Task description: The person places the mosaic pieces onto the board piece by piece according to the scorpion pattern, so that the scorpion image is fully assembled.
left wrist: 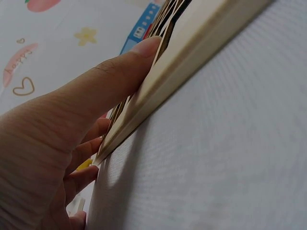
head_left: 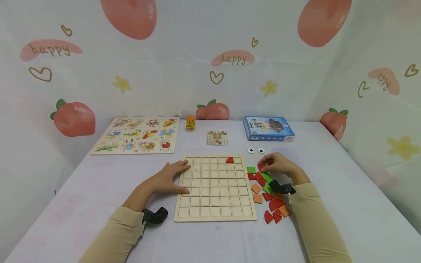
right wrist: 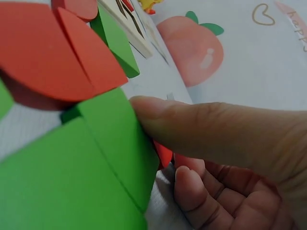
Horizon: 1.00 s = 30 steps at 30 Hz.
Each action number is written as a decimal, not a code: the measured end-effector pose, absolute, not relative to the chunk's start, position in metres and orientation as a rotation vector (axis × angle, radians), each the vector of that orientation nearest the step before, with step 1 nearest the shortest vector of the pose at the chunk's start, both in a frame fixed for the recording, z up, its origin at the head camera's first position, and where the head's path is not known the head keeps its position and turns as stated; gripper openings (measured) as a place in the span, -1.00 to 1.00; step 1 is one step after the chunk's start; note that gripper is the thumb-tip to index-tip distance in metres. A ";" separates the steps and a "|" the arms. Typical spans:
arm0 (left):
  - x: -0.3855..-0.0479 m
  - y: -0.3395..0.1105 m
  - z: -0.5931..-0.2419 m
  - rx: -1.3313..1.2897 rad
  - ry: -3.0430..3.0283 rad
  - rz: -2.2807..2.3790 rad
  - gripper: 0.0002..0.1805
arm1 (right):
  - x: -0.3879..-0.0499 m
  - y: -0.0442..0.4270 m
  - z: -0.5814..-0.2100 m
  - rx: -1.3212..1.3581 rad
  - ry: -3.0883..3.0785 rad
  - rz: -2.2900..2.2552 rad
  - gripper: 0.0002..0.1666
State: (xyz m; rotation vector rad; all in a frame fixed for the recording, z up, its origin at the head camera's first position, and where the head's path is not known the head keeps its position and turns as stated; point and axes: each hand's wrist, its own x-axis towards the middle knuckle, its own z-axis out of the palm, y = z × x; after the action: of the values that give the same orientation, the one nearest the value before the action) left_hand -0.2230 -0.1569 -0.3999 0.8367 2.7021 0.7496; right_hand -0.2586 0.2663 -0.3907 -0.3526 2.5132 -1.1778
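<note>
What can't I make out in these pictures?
Pattern card, head view: fine details too small.
Blue box, head view: small print too small to read.
Red piece, right wrist view: mostly hidden by the right grip and a green piece.
Board, left wrist view: cut off by the top edge, partly covered by the left grip.

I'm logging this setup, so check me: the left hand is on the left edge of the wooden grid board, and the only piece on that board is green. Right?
Not quite: the only piece on the wooden grid board is red, not green, as the head view shows. The left hand is on its left edge.
</note>
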 end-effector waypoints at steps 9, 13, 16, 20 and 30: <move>-0.222 -0.157 -0.400 0.832 2.699 0.744 0.02 | -0.257 0.265 -0.392 -0.380 2.510 -1.191 -0.66; -0.222 -0.156 -0.400 0.826 2.697 0.752 0.02 | -0.257 0.266 -0.392 -0.387 2.502 -1.173 -0.67; -0.222 -0.156 -0.401 0.828 2.700 0.754 0.02 | -0.258 0.267 -0.392 -0.373 2.494 -1.166 -0.70; -0.222 -0.157 -0.401 0.840 2.706 0.757 0.02 | -0.259 0.265 -0.391 -0.337 2.465 -1.202 -0.73; -0.222 -0.156 -0.399 0.837 2.707 0.751 0.01 | -0.255 0.244 -0.376 -0.403 2.417 -1.358 -0.69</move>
State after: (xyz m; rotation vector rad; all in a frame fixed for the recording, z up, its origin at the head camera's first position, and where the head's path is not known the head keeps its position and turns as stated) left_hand -0.2225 -0.1559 -0.3993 0.8374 2.7066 0.7508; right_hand -0.2548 0.2442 -0.3765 -0.4030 2.4166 -1.3577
